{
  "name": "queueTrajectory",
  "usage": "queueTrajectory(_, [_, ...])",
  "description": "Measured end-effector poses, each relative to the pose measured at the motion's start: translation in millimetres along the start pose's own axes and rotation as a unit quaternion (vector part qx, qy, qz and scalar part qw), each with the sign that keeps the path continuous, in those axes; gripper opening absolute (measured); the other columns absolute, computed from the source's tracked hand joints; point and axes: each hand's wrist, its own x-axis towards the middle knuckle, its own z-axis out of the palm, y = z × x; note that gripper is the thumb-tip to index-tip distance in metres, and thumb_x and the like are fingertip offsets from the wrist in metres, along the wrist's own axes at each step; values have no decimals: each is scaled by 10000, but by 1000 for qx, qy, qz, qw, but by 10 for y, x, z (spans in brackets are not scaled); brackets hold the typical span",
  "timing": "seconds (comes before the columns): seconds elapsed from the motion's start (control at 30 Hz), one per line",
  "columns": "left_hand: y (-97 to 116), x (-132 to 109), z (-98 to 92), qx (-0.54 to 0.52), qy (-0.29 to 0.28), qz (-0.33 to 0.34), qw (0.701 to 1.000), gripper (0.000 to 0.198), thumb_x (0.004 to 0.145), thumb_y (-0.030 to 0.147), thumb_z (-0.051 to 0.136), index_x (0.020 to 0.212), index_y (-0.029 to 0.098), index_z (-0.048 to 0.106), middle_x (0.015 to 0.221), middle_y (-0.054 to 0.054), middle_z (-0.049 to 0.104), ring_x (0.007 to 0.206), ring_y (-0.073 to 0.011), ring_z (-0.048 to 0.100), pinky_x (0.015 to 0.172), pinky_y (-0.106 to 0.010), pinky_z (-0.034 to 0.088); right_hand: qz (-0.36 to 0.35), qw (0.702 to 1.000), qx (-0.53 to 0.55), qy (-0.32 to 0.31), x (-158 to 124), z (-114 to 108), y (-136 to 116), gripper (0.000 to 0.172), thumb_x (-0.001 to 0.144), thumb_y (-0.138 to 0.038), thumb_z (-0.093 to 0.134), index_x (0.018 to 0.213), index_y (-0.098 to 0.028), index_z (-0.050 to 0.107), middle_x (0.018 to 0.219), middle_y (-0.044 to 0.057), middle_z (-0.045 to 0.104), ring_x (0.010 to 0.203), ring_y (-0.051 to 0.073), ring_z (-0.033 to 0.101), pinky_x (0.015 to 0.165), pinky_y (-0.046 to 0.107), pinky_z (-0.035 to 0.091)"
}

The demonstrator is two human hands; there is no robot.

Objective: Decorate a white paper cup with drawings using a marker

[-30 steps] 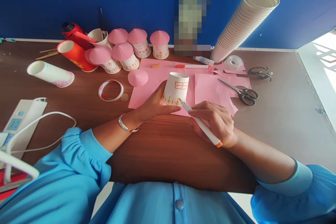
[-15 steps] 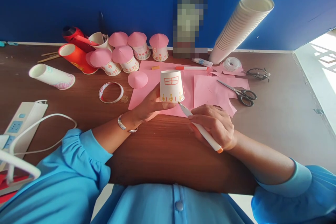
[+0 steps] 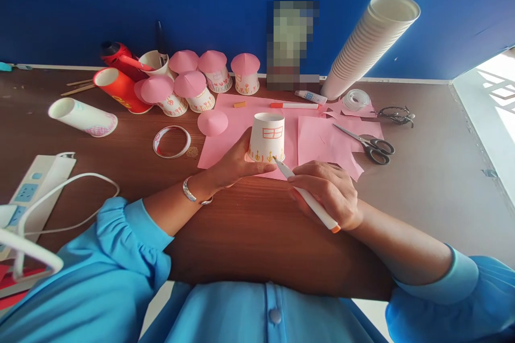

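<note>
My left hand point(image 3: 237, 162) is closed around the lower part of a white paper cup point(image 3: 261, 139), held upside down over pink paper point(image 3: 235, 142). The cup bears a red window drawing and small yellow and red plants along its rim. In my right hand point(image 3: 328, 190) is a white marker pen point(image 3: 309, 203) with an orange end. Its tip meets the cup near the rim, by the drawn plants. Left of the cup lies a pink paper cone point(image 3: 213, 122). Behind it stand several decorated cups with pink cone tops, such as this cup point(image 3: 247, 84).
Scissors point(image 3: 366, 144) lie on the pink paper at right, near clear tape point(image 3: 357, 99). A tall stack of paper cups point(image 3: 370, 45) leans against the blue wall. To the left are a tape roll point(image 3: 171, 142), a red cup point(image 3: 123, 94) and a power strip point(image 3: 36, 187).
The cup in my left hand has shifted slightly right and down, turning so its window drawing sits further right. The marker tip now overlaps the cup's rim area; my right hand has barely moved.
</note>
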Motion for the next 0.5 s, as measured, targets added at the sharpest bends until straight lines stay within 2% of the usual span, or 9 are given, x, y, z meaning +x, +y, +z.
queueTrajectory(0.23, [27,1,13,-3,-1,-8,1000,750,758,426,929,1394,287,556,1170,-73,675,1118,-279,618,978,-465,508,-1,1000,3,-7,-7,7,5,215,973,-86,637,1173,-165,629,846,54,721,686,175,687,568,302,580])
queueTrajectory(0.37, [58,-1,-5,-92,-34,1,995,631,821,380,871,1385,299,602,1311,-90,710,1236,-317,651,1041,-494,514,1,1000,2,4,-33,-11,10,190,1047,-189,605,1234,-175,633,904,58,724,743,169,708,597,290,609])
queueTrajectory(0.43, [58,-12,-30,-143,-61,-1,988,548,860,352,825,1371,303,633,1386,-90,714,1332,-339,644,1112,-525,498,1,1000,8,5,-54,-20,20,232,1081,-246,562,1295,-193,636,933,59,722,775,176,724,600,294,615])
queueTrajectory(0.5, [53,-25,-58,-178,-81,-5,981,495,880,334,790,1357,294,665,1402,-93,729,1368,-349,647,1143,-541,497,1,1000,21,7,-74,-23,34,298,1079,-227,547,1366,-202,625,930,54,716,773,184,727,592,303,607])
